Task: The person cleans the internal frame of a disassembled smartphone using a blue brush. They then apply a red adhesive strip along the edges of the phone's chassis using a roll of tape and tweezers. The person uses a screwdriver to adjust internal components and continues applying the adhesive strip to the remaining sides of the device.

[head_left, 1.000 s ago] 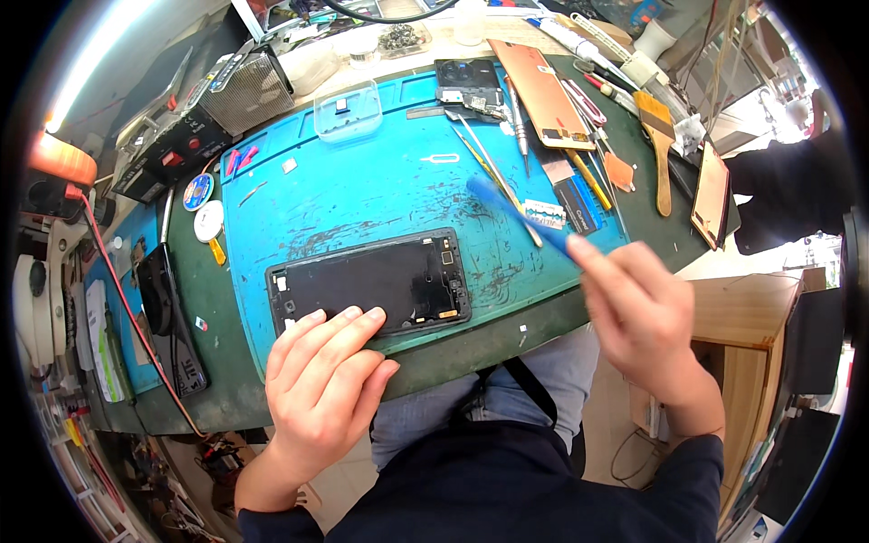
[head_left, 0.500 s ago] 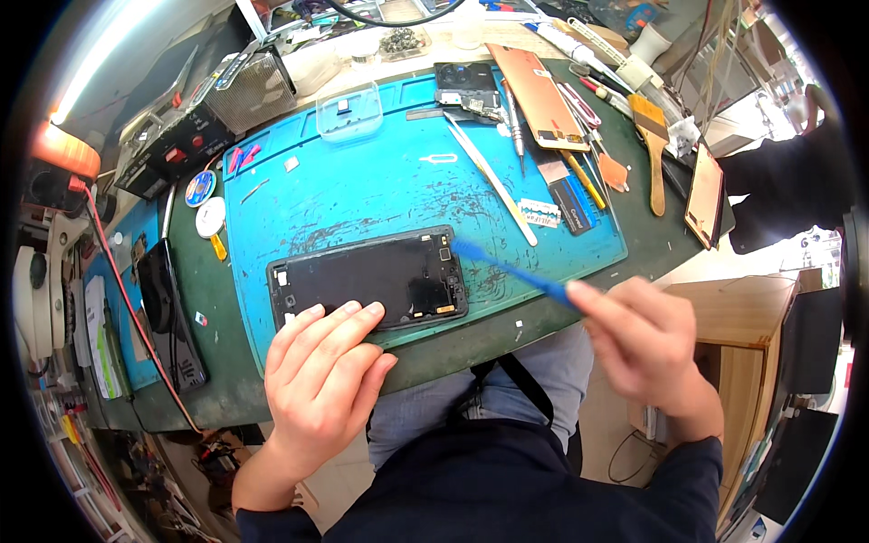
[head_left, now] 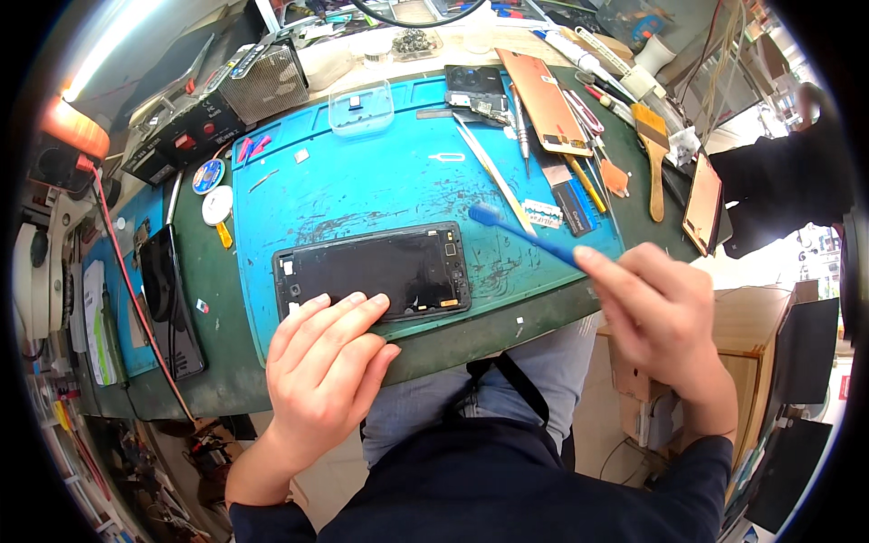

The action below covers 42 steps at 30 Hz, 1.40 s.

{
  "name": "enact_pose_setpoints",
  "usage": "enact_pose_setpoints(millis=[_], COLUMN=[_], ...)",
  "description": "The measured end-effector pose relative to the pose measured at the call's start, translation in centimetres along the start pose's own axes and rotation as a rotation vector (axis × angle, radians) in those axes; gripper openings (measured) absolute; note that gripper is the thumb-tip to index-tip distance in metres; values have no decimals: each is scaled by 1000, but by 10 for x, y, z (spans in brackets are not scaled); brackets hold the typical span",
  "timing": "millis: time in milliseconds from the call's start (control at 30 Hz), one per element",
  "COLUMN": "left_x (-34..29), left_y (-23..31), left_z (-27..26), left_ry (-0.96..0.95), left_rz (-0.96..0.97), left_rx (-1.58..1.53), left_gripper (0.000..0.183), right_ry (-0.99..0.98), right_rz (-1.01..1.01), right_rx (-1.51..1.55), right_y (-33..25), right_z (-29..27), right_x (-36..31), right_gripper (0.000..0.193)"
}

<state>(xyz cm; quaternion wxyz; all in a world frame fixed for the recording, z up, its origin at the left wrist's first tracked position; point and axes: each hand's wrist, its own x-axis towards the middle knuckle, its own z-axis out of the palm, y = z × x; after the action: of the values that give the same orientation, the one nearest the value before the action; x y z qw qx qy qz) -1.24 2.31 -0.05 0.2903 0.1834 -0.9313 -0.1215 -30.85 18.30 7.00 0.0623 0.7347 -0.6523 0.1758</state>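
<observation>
A dark phone frame [head_left: 407,253] without its back lies on the blue work mat [head_left: 362,195], close to its near edge. My left hand [head_left: 326,371] rests on the frame's lower left part with fingers stretched out, covering that edge. In my right hand [head_left: 656,308] is a blue toothbrush [head_left: 534,240], pinched by the handle's end. Its bristle head is over the mat, just beyond the frame's right end and apart from it.
A razor blade [head_left: 542,214], long sticks and a screwdriver [head_left: 519,131] lie right of the mat's middle. Behind them are a gold phone cover [head_left: 545,101] and a clear plastic box [head_left: 361,108]. A wide brush [head_left: 652,154] lies further right, and a dark phone [head_left: 172,308] at left.
The toothbrush has moved away from the phone frame, up and to the right, with my right hand. My left hand stays on the frame. The whole view has shifted slightly.
</observation>
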Motion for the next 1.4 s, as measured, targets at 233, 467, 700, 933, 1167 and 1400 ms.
enact_pose_setpoints(millis=[233, 467, 700, 933, 1167, 1400], left_x=[0, 0, 0, -1, 1, 0], left_y=[-3, -2, -3, -1, -3, -3], left_z=[-1, 0, 0, 3, 0, 1], left_ry=[-2, 4, 6, 16, 14, 13], left_rz=[29, 31, 39, 0, 44, 42], left_rx=[30, 30, 33, -2, 30, 30], left_gripper=[14, 15, 15, 13, 16, 16], right_ry=[-2, 34, -22, -66, -117, -198], right_rz=[-32, -47, -18, -16, 51, 45], right_rx=[-9, 51, 59, -12, -52, -46], right_y=[1, 0, -10, -15, -24, -29], right_z=[4, 7, 10, -4, -27, -18], right_x=[8, 2, 0, 11, 19, 23], right_gripper=[50, 47, 45, 48, 48, 46])
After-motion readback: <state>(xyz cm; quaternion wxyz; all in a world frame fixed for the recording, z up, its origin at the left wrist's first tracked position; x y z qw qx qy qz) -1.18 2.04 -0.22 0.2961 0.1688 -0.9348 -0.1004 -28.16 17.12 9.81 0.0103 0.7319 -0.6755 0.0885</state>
